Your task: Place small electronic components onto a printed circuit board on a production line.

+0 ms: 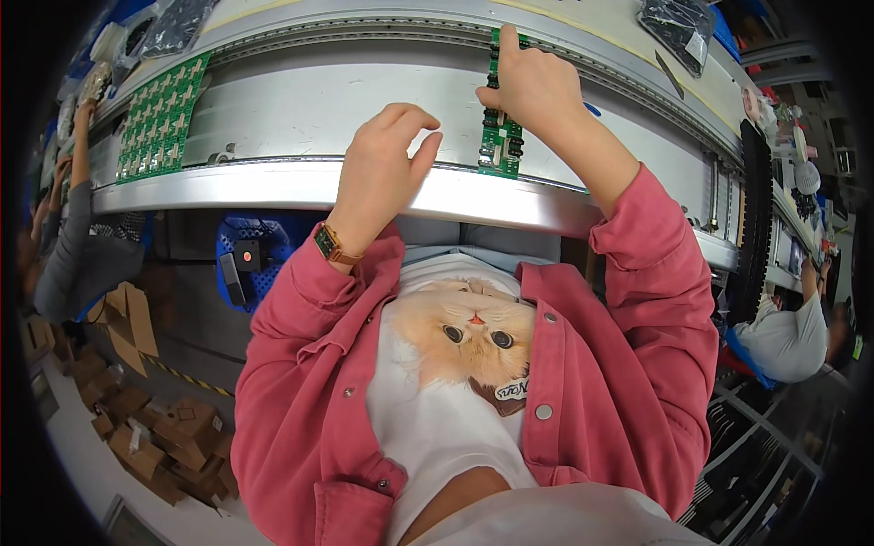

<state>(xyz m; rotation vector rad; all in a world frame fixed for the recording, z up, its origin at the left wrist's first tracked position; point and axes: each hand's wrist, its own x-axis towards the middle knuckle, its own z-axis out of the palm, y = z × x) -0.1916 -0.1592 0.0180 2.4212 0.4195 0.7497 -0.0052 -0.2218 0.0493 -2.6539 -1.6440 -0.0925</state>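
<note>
A narrow green circuit board (499, 156) with black and pale components lies across the conveyor, spanning its two rails. My right hand (542, 86) is over the far part of it. Its index finger stretches to the board's far end at the back rail, and the thumb reaches the board's left edge; the other fingers are mostly hidden. My left hand (382, 168) hovers above the near rail, left of the board and apart from it. Its fingers are curved with a gap to the thumb, and nothing shows between them.
A larger green panel of circuit boards (162, 118) rests on the conveyor at left. The near metal rail (273, 185) runs in front of me. Tweezers (669, 75) and a dark bag (678, 32) lie beyond the back rail. A blue basket (259, 255) stands below. Other people work at both sides.
</note>
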